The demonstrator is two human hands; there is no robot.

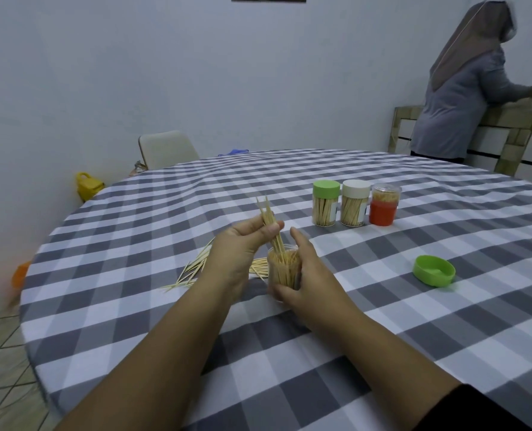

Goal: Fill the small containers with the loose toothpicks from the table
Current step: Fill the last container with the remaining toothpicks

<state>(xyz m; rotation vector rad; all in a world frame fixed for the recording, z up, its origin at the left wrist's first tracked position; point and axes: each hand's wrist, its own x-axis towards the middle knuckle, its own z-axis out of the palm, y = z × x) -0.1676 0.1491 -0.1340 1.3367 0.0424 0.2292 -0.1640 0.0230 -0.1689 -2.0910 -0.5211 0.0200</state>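
Round table (289, 353) under grey-white check cloth; three filled containers (354, 203) stand in a row at far right, green lid (434, 270) lying apart. Right hand (305, 275) curls round open clear container (281, 269) at centre. Left hand (243, 247) pinches toothpick bundle (272, 227), tips in its mouth; loose toothpicks (193, 269) lie just left.

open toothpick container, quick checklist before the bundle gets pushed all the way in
1. Left hand grips the toothpick bundle: ok.
2. Right hand steadies the open container upright: ok.
3. Bundle tips inside the container mouth: ok.
4. Room left in the container: cannot tell, it looks nearly full.
5. Green lid off and within reach: ok.
6. Loose toothpicks cleared from the table: not ok.
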